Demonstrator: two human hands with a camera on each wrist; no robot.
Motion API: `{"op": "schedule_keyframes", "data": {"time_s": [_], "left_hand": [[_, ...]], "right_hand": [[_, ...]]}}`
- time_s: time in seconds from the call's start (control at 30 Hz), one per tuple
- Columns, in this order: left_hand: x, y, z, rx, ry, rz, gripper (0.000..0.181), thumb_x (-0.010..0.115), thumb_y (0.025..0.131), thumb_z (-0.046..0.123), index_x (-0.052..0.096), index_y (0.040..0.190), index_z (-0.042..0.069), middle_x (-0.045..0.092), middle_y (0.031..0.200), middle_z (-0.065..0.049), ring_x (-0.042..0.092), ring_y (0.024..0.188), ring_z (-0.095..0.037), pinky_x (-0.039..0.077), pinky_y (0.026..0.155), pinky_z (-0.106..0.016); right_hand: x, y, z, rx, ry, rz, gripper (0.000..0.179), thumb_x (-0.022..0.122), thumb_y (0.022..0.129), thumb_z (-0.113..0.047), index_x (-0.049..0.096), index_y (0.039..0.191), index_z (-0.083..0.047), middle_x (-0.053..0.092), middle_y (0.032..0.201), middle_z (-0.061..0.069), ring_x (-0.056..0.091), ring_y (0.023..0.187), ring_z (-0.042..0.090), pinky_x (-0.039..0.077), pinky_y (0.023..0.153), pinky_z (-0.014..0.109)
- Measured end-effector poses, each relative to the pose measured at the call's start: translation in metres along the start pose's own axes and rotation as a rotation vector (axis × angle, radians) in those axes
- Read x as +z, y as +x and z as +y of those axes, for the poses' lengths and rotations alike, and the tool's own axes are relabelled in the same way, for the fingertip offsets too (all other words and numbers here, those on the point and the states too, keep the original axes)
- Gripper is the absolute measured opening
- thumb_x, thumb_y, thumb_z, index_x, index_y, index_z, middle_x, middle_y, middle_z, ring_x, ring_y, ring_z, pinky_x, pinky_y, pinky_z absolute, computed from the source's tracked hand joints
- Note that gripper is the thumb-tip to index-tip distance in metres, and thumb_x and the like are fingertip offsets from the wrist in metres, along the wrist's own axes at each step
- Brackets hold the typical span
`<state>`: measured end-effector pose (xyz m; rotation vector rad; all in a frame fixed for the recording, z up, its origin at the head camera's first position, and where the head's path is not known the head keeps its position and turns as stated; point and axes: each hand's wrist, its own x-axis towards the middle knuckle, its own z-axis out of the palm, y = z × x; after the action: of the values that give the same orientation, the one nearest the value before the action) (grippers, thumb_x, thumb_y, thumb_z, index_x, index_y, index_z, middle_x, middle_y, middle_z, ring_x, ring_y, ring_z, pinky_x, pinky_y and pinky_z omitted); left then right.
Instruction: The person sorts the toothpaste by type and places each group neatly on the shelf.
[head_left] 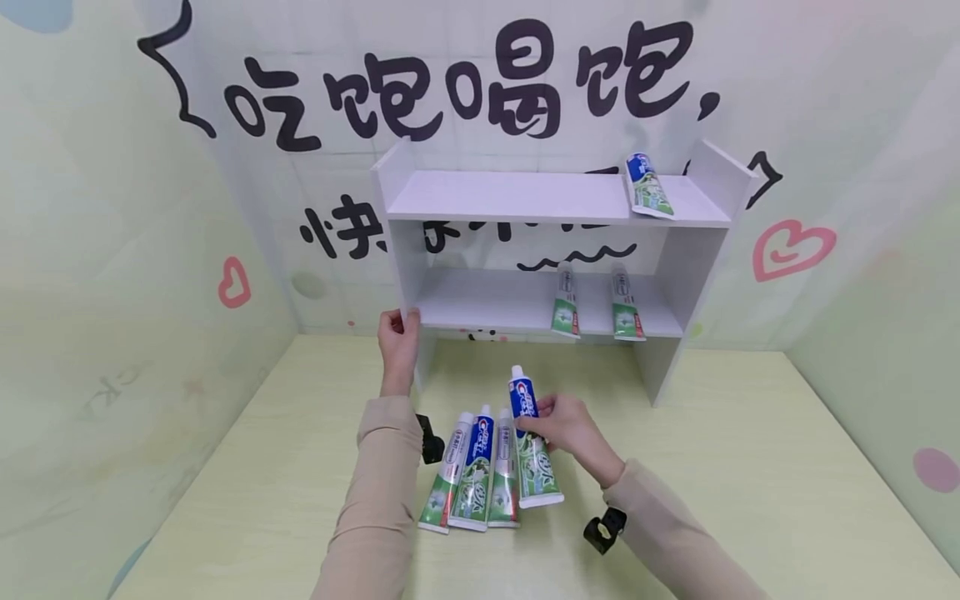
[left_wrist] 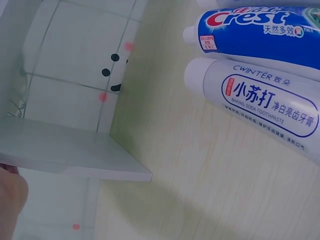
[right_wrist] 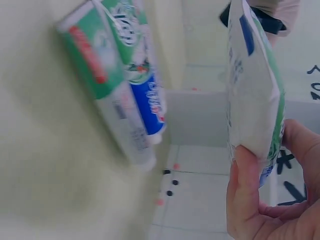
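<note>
You appear to be at the step of carrying one tube away from the row: your right hand (head_left: 566, 432) has thumb and fingers pinching the blue-and-green toothpaste tube (head_left: 537, 477) across its sides, held up off the worktop (head_left: 750, 467), cap toward the shelf unit (head_left: 480, 193). Your left hand (head_left: 397, 342) has its fingers curled on the front edge of the unit's left side panel, probably to steady it. The next move, I judge, calls for a light, even pinch and a path clear of the three lying tubes: the left white-and-green tube (head_left: 447, 475), the other blue tube (head_left: 473, 473) and the right white-and-green tube (head_left: 504, 473), side by side. Each tube has a round cap and a glossy body flattening to a broad crimped end; the walls look soft, so hard squeezing could dent them. The unit is smooth, square-edged white board; the worktop shows a pale wood grain.
</note>
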<state>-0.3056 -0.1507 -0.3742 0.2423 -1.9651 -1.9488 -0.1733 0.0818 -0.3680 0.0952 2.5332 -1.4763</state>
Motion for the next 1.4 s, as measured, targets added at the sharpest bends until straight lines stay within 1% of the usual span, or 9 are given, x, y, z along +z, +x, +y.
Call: {"op": "schedule_keyframes", "data": {"time_s": [0.13,0.27,0.43,0.67,0.8,0.97,1.17,1.27,1.4], "left_hand": [[-0.001,0.000,0.001,-0.001,-0.009,-0.007,0.032,0.051,0.091,0.026,0.045,0.111,0.002,0.046,0.095,0.000,0.044,0.087,-0.012,0.038,0.075,-0.023],[-0.001,0.000,0.001,0.001,-0.008,-0.011,0.034,0.051,0.091,0.026,0.044,0.112,0.001,0.046,0.096,-0.001,0.044,0.087,-0.013,0.038,0.075,-0.024],[-0.001,-0.001,-0.002,0.033,-0.029,0.001,0.031,0.053,0.090,0.028,0.047,0.107,0.003,0.048,0.096,-0.003,0.045,0.086,-0.014,0.039,0.073,-0.024],[-0.001,0.000,-0.001,-0.013,-0.025,-0.015,0.033,0.052,0.091,0.026,0.045,0.111,0.001,0.046,0.096,-0.003,0.044,0.087,-0.015,0.038,0.075,-0.026],[-0.001,0.000,-0.001,-0.002,-0.014,-0.006,0.031,0.052,0.091,0.026,0.045,0.110,0.002,0.046,0.094,0.000,0.044,0.086,-0.013,0.038,0.073,-0.025],[-0.001,-0.001,-0.001,0.006,-0.003,0.000,0.031,0.052,0.091,0.025,0.044,0.110,0.001,0.046,0.096,-0.002,0.044,0.087,-0.014,0.038,0.074,-0.025],[0.000,0.001,-0.003,0.009,0.004,0.003,0.032,0.051,0.091,0.023,0.044,0.110,-0.001,0.047,0.097,-0.004,0.044,0.088,-0.014,0.038,0.075,-0.024],[0.000,0.001,-0.003,0.015,0.002,0.007,0.032,0.051,0.091,0.022,0.044,0.111,-0.001,0.048,0.097,-0.005,0.044,0.088,-0.014,0.038,0.075,-0.024],[0.000,0.001,-0.002,0.021,-0.008,0.009,0.032,0.051,0.090,0.021,0.044,0.111,-0.002,0.048,0.098,-0.006,0.044,0.088,-0.015,0.038,0.076,-0.024]], "right_hand": [[-0.013,-0.001,-0.018,-0.025,-0.005,0.002,0.038,0.070,0.077,-0.018,0.056,0.103,0.007,0.063,0.089,0.017,0.062,0.063,0.017,0.053,0.052,0.027],[-0.025,-0.002,-0.035,-0.049,-0.043,0.025,0.040,0.071,0.076,-0.018,0.056,0.104,0.007,0.062,0.091,0.018,0.063,0.065,0.018,0.053,0.053,0.026],[-0.040,-0.005,-0.053,-0.056,-0.075,0.025,0.042,0.070,0.078,-0.020,0.054,0.108,0.005,0.061,0.096,0.018,0.063,0.069,0.020,0.053,0.055,0.026],[-0.062,-0.012,-0.080,-0.093,-0.103,0.022,0.046,0.069,0.079,-0.024,0.052,0.112,0.003,0.060,0.102,0.018,0.064,0.074,0.021,0.053,0.058,0.025],[-0.073,-0.013,-0.096,-0.103,-0.126,0.046,0.048,0.070,0.079,-0.025,0.052,0.113,0.003,0.059,0.102,0.017,0.062,0.077,0.021,0.054,0.061,0.026],[-0.086,-0.016,-0.117,-0.122,-0.164,0.086,0.048,0.069,0.079,-0.026,0.053,0.114,0.003,0.059,0.102,0.017,0.061,0.079,0.021,0.054,0.062,0.026],[-0.098,-0.018,-0.133,-0.151,-0.203,0.102,0.049,0.067,0.081,-0.030,0.051,0.117,-0.001,0.059,0.106,0.015,0.062,0.082,0.023,0.054,0.063,0.025],[-0.101,-0.018,-0.139,-0.162,-0.196,0.122,0.049,0.068,0.080,-0.030,0.052,0.116,-0.001,0.059,0.107,0.015,0.061,0.082,0.023,0.053,0.061,0.025],[-0.104,-0.018,-0.146,-0.163,-0.180,0.137,0.049,0.068,0.080,-0.030,0.052,0.115,0.000,0.059,0.106,0.015,0.061,0.080,0.023,0.054,0.065,0.028]]}}
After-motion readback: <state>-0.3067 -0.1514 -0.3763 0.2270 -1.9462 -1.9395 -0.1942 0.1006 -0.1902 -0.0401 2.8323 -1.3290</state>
